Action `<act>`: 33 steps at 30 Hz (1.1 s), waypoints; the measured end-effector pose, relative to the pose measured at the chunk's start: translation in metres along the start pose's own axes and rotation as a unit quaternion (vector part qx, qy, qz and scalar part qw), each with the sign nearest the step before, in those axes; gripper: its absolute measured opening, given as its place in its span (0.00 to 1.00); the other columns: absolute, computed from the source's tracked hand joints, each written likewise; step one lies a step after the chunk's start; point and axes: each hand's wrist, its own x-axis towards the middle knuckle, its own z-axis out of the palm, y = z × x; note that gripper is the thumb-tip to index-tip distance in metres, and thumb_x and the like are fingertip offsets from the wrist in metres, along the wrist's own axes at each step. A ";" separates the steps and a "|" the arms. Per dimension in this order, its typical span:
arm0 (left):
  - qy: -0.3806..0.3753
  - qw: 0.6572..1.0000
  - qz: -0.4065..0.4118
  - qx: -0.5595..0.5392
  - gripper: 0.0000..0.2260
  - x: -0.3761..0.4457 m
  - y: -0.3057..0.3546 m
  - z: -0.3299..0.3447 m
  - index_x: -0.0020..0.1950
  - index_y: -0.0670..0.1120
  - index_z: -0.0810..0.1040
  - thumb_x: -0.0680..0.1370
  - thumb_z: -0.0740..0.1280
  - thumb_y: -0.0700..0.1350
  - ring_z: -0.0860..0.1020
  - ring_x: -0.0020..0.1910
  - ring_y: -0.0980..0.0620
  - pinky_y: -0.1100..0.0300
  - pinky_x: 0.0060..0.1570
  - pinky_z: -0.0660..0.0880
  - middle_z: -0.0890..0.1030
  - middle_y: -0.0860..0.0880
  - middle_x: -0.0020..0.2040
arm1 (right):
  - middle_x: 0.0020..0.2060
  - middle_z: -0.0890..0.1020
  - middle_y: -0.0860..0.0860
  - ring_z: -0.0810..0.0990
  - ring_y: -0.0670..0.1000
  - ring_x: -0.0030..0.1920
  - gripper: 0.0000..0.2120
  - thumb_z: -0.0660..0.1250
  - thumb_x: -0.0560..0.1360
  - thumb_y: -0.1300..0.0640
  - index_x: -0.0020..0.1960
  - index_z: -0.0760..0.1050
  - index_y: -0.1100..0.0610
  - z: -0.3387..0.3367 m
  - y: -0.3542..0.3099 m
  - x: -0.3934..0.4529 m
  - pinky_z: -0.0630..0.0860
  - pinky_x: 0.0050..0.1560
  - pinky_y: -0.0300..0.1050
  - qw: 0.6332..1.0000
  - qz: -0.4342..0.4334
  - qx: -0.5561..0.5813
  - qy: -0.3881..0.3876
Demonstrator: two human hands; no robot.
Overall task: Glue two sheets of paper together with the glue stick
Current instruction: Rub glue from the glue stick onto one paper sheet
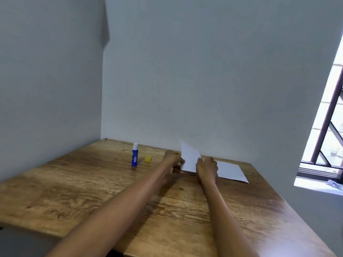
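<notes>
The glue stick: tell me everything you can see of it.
The glue stick is a slim blue tube with a pale label and a whitish exposed top. It stands upright and uncapped on the wooden table, near the back wall. Its yellow cap lies apart on its right. Neither hand touches it.

A wooden table (92, 191) carries an uncapped blue glue stick (135, 155) standing upright, a yellow cap (148, 158) beside it, and apparently one flat white sheet (231, 171).
</notes>
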 end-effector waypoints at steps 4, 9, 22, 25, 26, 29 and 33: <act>-0.085 0.996 0.021 -0.010 0.05 -0.035 0.003 -0.045 0.47 0.39 0.77 0.74 0.65 0.32 0.76 0.33 0.49 0.60 0.27 0.77 0.79 0.42 0.41 | 0.65 0.73 0.62 0.72 0.62 0.64 0.22 0.53 0.81 0.50 0.68 0.65 0.64 0.003 -0.017 -0.023 0.69 0.61 0.53 0.991 0.019 0.116 -0.057; -0.183 0.983 0.007 0.031 0.07 -0.072 0.003 -0.111 0.52 0.41 0.76 0.75 0.66 0.34 0.81 0.37 0.50 0.60 0.34 0.81 0.81 0.44 0.44 | 0.36 0.80 0.55 0.78 0.52 0.34 0.08 0.60 0.78 0.61 0.41 0.74 0.58 0.006 -0.031 -0.061 0.73 0.29 0.42 0.949 0.055 0.269 -0.156; 0.127 0.948 0.042 0.290 0.08 -0.078 -0.045 -0.208 0.48 0.44 0.76 0.72 0.65 0.35 0.78 0.48 0.46 0.57 0.45 0.73 0.81 0.43 0.48 | 0.36 0.77 0.52 0.75 0.50 0.37 0.13 0.58 0.75 0.68 0.35 0.73 0.57 0.042 -0.059 -0.102 0.68 0.33 0.40 0.973 -0.056 0.052 -0.216; 0.022 0.907 0.063 0.416 0.10 -0.071 -0.040 -0.213 0.47 0.45 0.81 0.72 0.63 0.35 0.77 0.49 0.48 0.59 0.48 0.72 0.82 0.44 0.52 | 0.42 0.78 0.53 0.74 0.53 0.45 0.10 0.61 0.76 0.63 0.36 0.72 0.56 0.045 -0.060 -0.094 0.68 0.44 0.42 0.968 -0.080 -0.012 -0.236; -0.011 0.897 0.063 0.437 0.10 -0.068 -0.038 -0.214 0.48 0.45 0.81 0.73 0.63 0.35 0.76 0.49 0.49 0.58 0.50 0.72 0.82 0.44 0.54 | 0.42 0.77 0.54 0.74 0.53 0.44 0.10 0.61 0.76 0.61 0.36 0.72 0.56 0.046 -0.061 -0.091 0.67 0.44 0.43 0.967 -0.082 -0.020 -0.241; -0.059 0.891 0.084 0.442 0.07 -0.060 -0.036 -0.223 0.49 0.45 0.82 0.74 0.66 0.39 0.77 0.53 0.49 0.55 0.58 0.72 0.82 0.45 0.55 | 0.45 0.80 0.56 0.75 0.53 0.44 0.06 0.62 0.76 0.57 0.43 0.74 0.58 0.054 -0.068 -0.085 0.68 0.44 0.44 0.973 -0.109 -0.040 -0.200; -0.078 0.901 0.124 0.408 0.06 -0.055 -0.044 -0.232 0.49 0.46 0.82 0.75 0.68 0.43 0.77 0.51 0.51 0.57 0.55 0.72 0.82 0.47 0.52 | 0.44 0.80 0.60 0.77 0.56 0.45 0.11 0.63 0.75 0.58 0.47 0.77 0.66 0.086 -0.093 -0.080 0.73 0.47 0.52 0.973 -0.149 -0.028 -0.174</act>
